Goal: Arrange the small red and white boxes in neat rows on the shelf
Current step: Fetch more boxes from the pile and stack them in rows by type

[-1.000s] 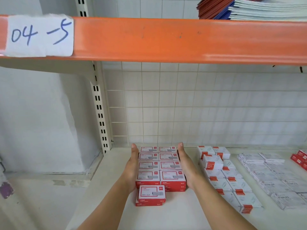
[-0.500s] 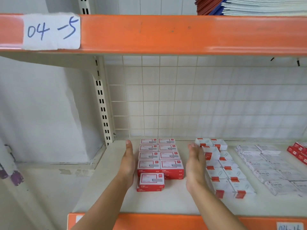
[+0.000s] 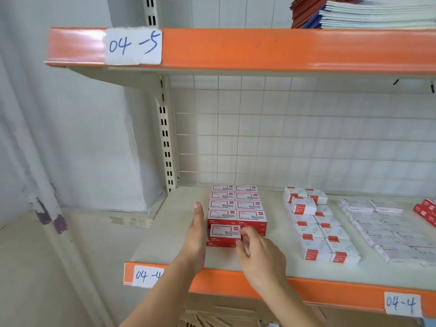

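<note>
While the orange front lip of the cream shelf (image 3: 330, 292) crosses the lower frame, the right hand (image 3: 260, 254), just above it at lower centre, pinches the right end of the nearest small red and white cardboard box (image 3: 224, 232) between its fingertips. The left hand (image 3: 197, 234) lies flat and empty against that box's left side, serving as a stop. This box sits atop another at the front of the left column; the space to its right is vacant. Beyond, toward mid-frame, the two-column block of matching boxes (image 3: 237, 206) runs back to the white wire grid panel (image 3: 295, 138). Recommended: slide the box square against the block, keep the left palm as a straightedge, press lightly, avoid disturbing rear rows. White boxes with red corners (image 3: 316, 232) at right stand apart.
</note>
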